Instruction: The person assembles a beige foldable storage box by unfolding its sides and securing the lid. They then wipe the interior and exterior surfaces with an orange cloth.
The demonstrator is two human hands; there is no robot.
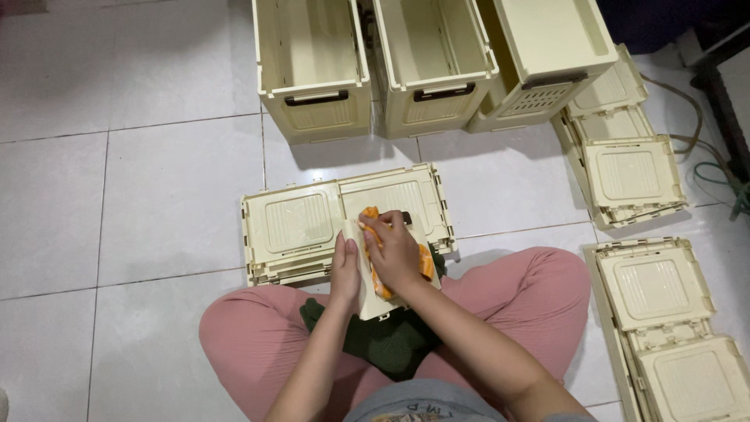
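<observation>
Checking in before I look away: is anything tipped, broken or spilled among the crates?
One thing: the rightmost upright crate leans askew against the middle crate, while the left one stands square. The folded crates lie flat. No spill or damage shows.

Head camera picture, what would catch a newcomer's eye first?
The orange cloth at centre, pressed by the right hand onto a cream panel that the left hand steadies. Next, three open cream crates lined along the top, with folded flat crates stacked at right.
</observation>
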